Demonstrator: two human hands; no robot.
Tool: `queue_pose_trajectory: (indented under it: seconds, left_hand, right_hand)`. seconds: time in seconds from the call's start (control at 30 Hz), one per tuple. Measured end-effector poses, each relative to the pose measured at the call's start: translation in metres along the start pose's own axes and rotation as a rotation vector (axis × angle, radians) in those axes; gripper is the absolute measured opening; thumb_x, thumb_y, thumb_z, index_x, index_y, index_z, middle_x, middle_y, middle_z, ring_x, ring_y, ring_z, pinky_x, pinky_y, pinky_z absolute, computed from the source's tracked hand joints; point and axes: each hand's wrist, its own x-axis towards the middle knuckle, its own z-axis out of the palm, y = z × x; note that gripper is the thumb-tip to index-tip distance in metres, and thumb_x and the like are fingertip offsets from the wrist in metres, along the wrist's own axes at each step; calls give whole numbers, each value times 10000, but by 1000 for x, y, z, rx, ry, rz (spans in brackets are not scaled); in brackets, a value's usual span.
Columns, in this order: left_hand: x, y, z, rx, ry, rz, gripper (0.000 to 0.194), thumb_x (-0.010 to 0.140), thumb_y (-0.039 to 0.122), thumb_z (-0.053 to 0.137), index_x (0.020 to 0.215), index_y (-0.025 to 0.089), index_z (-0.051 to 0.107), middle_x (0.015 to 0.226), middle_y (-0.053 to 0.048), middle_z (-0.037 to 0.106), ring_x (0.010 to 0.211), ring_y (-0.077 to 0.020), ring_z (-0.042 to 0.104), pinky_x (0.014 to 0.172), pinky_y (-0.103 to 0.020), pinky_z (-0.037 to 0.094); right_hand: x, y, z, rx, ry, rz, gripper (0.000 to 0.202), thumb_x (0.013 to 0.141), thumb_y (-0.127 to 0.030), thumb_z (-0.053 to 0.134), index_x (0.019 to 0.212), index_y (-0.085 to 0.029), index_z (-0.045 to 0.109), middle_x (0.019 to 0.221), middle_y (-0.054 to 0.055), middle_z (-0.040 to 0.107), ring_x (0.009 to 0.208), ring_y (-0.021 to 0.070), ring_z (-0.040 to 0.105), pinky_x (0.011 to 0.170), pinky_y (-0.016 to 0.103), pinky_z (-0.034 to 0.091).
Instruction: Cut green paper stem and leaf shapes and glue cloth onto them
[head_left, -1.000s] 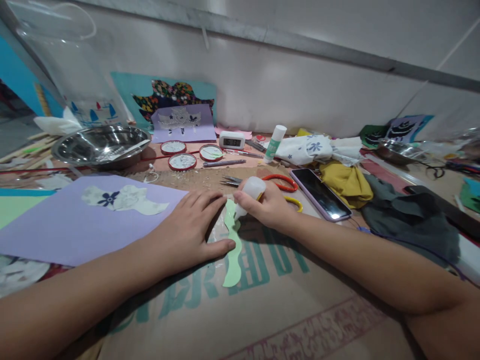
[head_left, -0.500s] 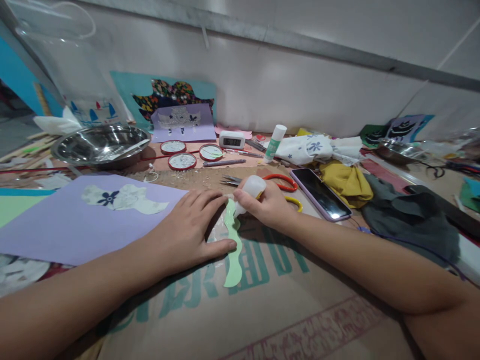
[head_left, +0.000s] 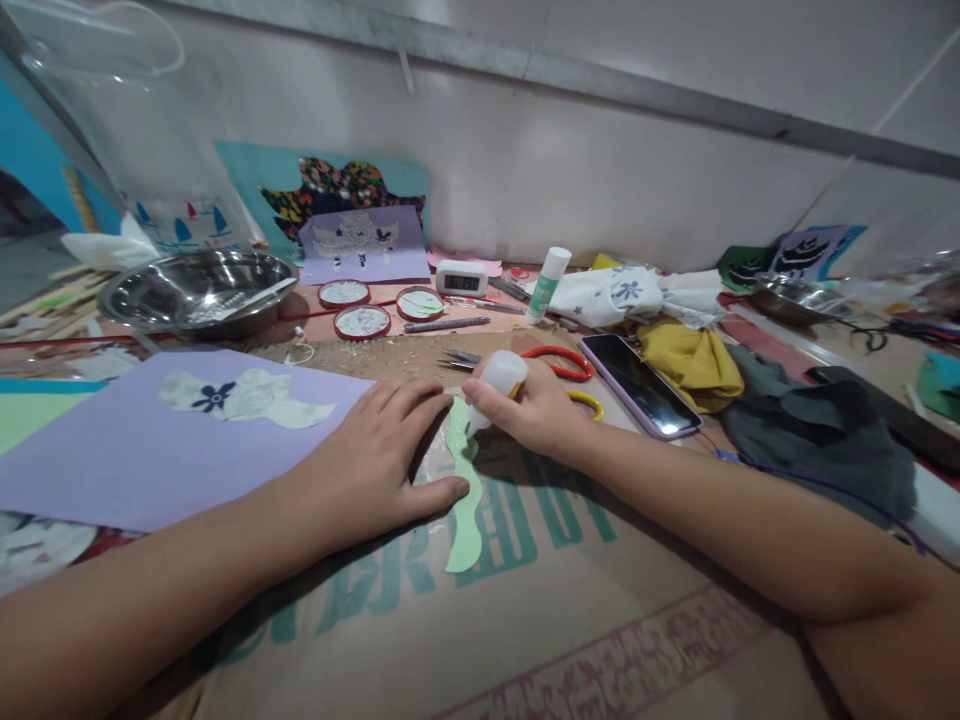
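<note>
My right hand (head_left: 536,405) is wrapped round a white squeeze glue bottle (head_left: 501,374), tipped so its nozzle points down at a wavy light-green paper strip (head_left: 466,520). Wet, shiny glue shows on the upper part of the strip. My left hand (head_left: 386,450) lies open with its fingers spread, the thumb pressing on the strip's middle and the fingertips by its top end. Beneath both hands is a cardboard sheet (head_left: 585,600) with green and red print. Left of my left hand, a purple sheet (head_left: 112,440) bears a white cloth cutout (head_left: 251,398) with a dark flower.
Scissors with orange handles (head_left: 562,362) lie just beyond my right hand, a phone (head_left: 637,385) to their right. Farther back are a glue stick (head_left: 547,285), a small digital clock (head_left: 460,278), red-rimmed dishes (head_left: 363,321) and a steel bowl (head_left: 199,290). Yellow cloth (head_left: 690,365) and dark cloth (head_left: 814,430) lie at right.
Hardly anything differs. The whole view has shifted slightly, and the glue bottle's nozzle stays near the same spot on the green strip.
</note>
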Motion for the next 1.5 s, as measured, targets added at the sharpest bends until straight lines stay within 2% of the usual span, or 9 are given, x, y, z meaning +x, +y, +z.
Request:
queue_pose_trajectory:
  seconds: [0.17, 0.33, 0.57, 0.77, 0.93, 1.17, 1.3, 1.4, 1.5]
  left_hand:
    - [0, 1, -1, -7, -6, -7, 759, 838, 598, 618, 1433, 141, 504, 1494, -170, 489, 1336, -372, 461, 1139, -538, 351]
    - [0, 1, -1, -7, 5, 3, 747, 838, 574, 629, 1431, 136, 508, 1479, -172, 498, 1326, -378, 468, 1135, -539, 355]
    - [1, 1, -1, 10, -34, -32, 774, 839, 617, 606, 1433, 129, 508, 1497, -177, 486, 1348, -375, 449, 1145, -549, 341]
    - [1, 1, -1, 9, -32, -27, 770, 843, 620, 597, 1440, 143, 496, 1509, -172, 474, 1363, -371, 435, 1149, -544, 335]
    - [0, 0, 0, 3, -12, -24, 742, 834, 622, 607, 1420, 175, 512, 1488, -159, 496, 1341, -366, 462, 1140, -534, 347]
    - [0, 0, -1, -3, -3, -6, 733, 844, 596, 607, 1429, 166, 502, 1493, -163, 493, 1337, -371, 462, 1131, -540, 355]
    - [0, 1, -1, 4, -5, 0, 719, 854, 586, 596, 1420, 152, 504, 1480, -173, 498, 1324, -368, 466, 1125, -538, 359]
    - [0, 1, -1, -1, 1, -5, 712, 844, 582, 609, 1415, 170, 505, 1462, -164, 513, 1305, -365, 481, 1117, -534, 367]
    - [-1, 0, -1, -14, -1, -1, 676, 843, 595, 609, 1376, 188, 531, 1436, -153, 529, 1282, -361, 499, 1100, -527, 384]
  right_hand:
    - [0, 2, 0, -31, 34, 7, 390, 896, -508, 571, 677, -196, 488, 613, -21, 510, 594, 123, 490, 565, 247, 381]
    - [0, 1, 0, 14, -16, 14, 380, 890, -487, 585, 667, -197, 483, 603, -25, 499, 579, 119, 483, 550, 244, 372]
    - [2, 4, 1, -66, 104, 40, 372, 890, -486, 581, 674, -196, 492, 616, -14, 511, 604, 129, 482, 573, 254, 378]
    - [2, 4, 1, -33, 48, 34, 376, 892, -491, 571, 671, -201, 482, 615, -18, 506, 589, 125, 478, 560, 252, 371]
    - [3, 4, 1, -59, 123, 48, 385, 887, -496, 579, 662, -203, 470, 613, -15, 493, 597, 127, 465, 573, 258, 369]
    - [1, 4, 0, 20, -6, 34, 356, 890, -473, 572, 678, -199, 491, 615, -22, 506, 588, 123, 490, 556, 241, 379]
    - [0, 3, 0, 55, -32, 42, 352, 889, -470, 577, 682, -195, 508, 609, -23, 513, 581, 121, 504, 544, 234, 380]
    - [0, 1, 0, 59, -34, 15, 321, 884, -454, 596, 709, -188, 548, 621, -19, 541, 589, 121, 509, 555, 233, 395]
    - [-2, -3, -2, 61, -97, -39, 319, 883, -444, 597, 701, -190, 538, 621, -22, 532, 580, 115, 492, 552, 232, 396]
